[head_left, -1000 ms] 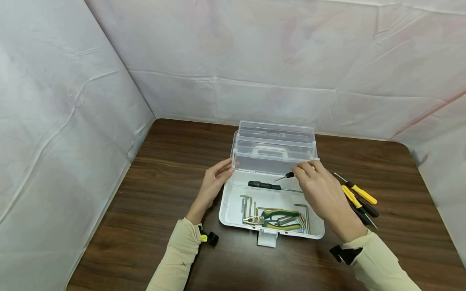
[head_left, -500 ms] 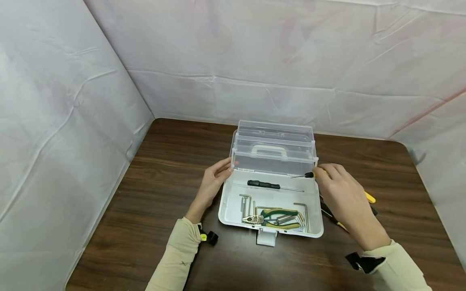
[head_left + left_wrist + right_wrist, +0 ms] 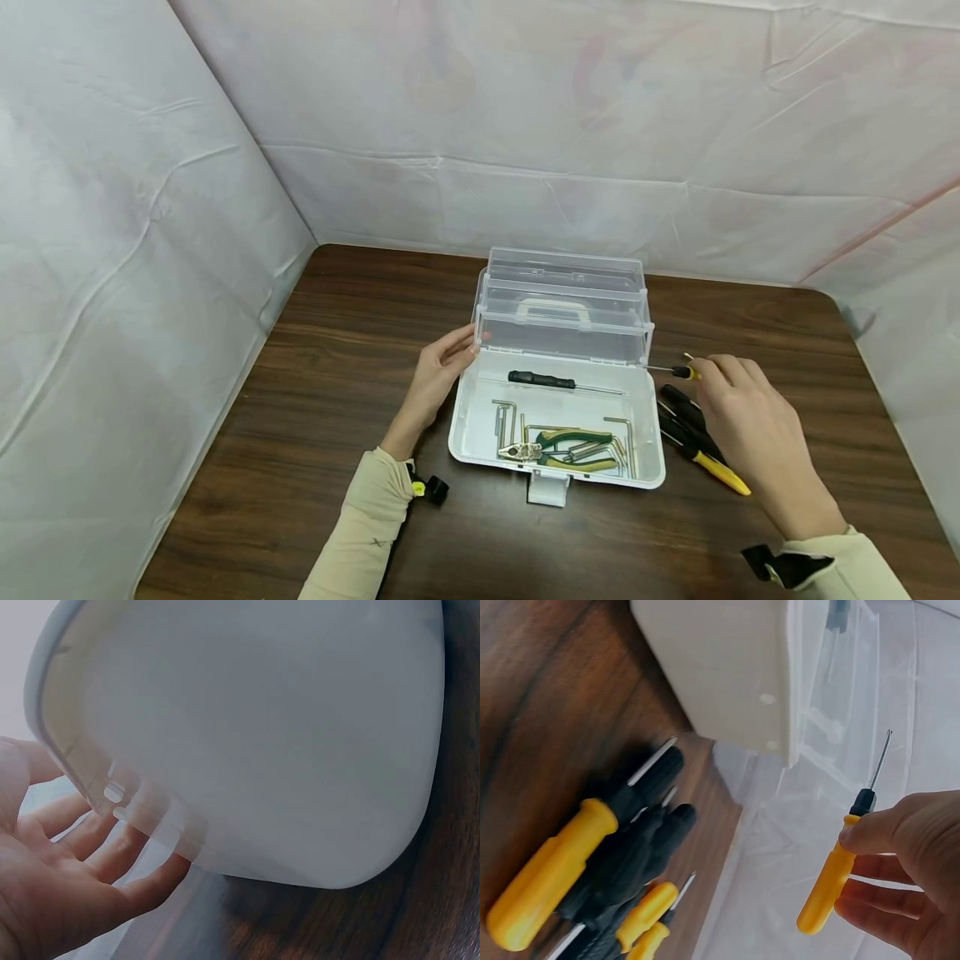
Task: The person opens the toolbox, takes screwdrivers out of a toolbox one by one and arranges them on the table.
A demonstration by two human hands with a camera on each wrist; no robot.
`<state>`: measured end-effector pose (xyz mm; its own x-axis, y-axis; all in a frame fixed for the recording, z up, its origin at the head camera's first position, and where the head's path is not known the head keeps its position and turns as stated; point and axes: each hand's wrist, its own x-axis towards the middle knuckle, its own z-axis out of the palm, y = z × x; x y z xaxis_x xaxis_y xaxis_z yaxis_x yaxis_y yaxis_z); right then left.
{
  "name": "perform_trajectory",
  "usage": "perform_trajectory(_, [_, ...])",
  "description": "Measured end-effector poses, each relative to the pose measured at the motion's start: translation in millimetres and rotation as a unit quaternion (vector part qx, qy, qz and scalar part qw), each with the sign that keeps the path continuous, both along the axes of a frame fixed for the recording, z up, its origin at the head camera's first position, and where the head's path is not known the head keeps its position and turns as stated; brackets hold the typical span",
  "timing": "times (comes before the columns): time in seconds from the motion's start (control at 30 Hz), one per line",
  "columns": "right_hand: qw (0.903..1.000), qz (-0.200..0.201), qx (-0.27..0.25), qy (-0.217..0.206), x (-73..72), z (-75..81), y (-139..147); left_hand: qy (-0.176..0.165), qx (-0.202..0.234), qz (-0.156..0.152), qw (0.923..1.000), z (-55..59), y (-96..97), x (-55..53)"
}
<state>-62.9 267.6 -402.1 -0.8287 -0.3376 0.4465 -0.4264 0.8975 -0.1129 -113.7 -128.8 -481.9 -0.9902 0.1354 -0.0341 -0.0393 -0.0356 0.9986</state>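
A white toolbox [image 3: 468, 429] stands with its clear, stepped lid [image 3: 607, 343] raised. My left hand [image 3: 431, 379] holds its left side by the hinge, fingers behind the clear plastic and thumb near the rim. To the right of the box, my right hand [image 3: 750, 417] pinches a small screwdriver [image 3: 827, 889] with a yellow handle and black collar, its thin shaft pointing at the box. Inside lie a black screwdriver [image 3: 542, 380], pliers [image 3: 576, 436] with green and yellow handles, and several L-shaped hex keys [image 3: 632, 446].
More screwdrivers lie on the dark wooden table [image 3: 337, 333] right of the box: a yellow one [image 3: 551, 877] and several black ones [image 3: 626, 862], partly under my right hand in the head view. A latch [image 3: 547, 490] juts from the box front. White cloth walls [image 3: 480, 200] enclose the table.
My right hand has carried the small screwdriver rightward from above the box to beside it, over the loose screwdrivers. My left hand has kept its place.
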Motion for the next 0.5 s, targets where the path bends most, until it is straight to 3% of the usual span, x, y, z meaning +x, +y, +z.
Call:
perform_trajectory(0.23, [0.9989,-0.043,-0.018,0.002,8.6,-13.6,14,-0.006,0.003,0.001,1.0,0.8,0.0,-0.1])
perform_trajectory(0.5, [0.9956,-0.08,-0.013,-0.046,18.7,-37.6,29,-0.009,-0.007,0.003,0.9999,1.3,0.1,0.6])
